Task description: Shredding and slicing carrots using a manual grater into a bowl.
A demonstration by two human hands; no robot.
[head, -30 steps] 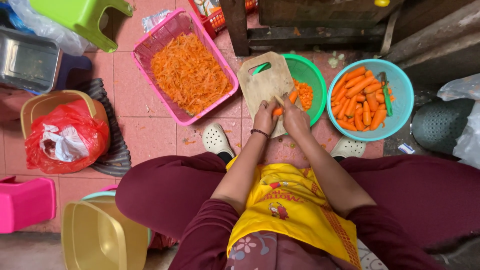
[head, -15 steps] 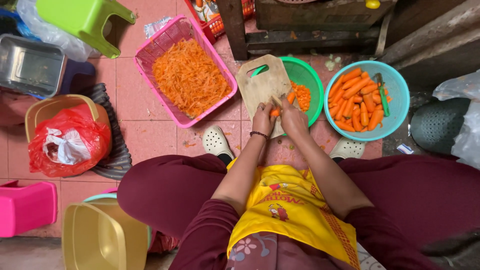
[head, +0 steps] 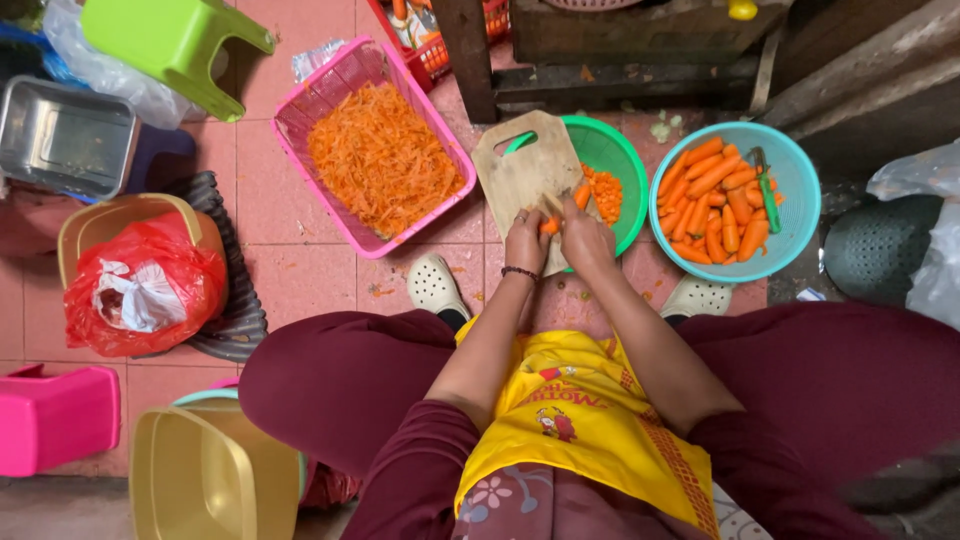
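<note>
Where the two bare forearms meet above the knees, the left hand (head: 527, 240) is seen closed around the near end of a short orange carrot piece (head: 549, 226), which is pinned on the pale wooden chopping board with a handle slot (head: 520, 170). The right hand (head: 585, 238) is curled shut just beside it, knuckles up, wrist bent down; whether a blade is gripped cannot be told, since the fingers hide it. Such a carrot is judged firm, stiff and light, slightly slick when peeled and prone to rolling, so it is best held at its thick end with fingertips tucked back. Beyond the board, cut orange pieces (head: 605, 192) are gathered in a round green plastic colander (head: 620, 150). Farther right, whole peeled carrots (head: 712, 200) are heaped in a turquoise plastic basket (head: 800, 190), and to the left shredded carrot is spread in a pink rectangular basket (head: 345, 75).
</note>
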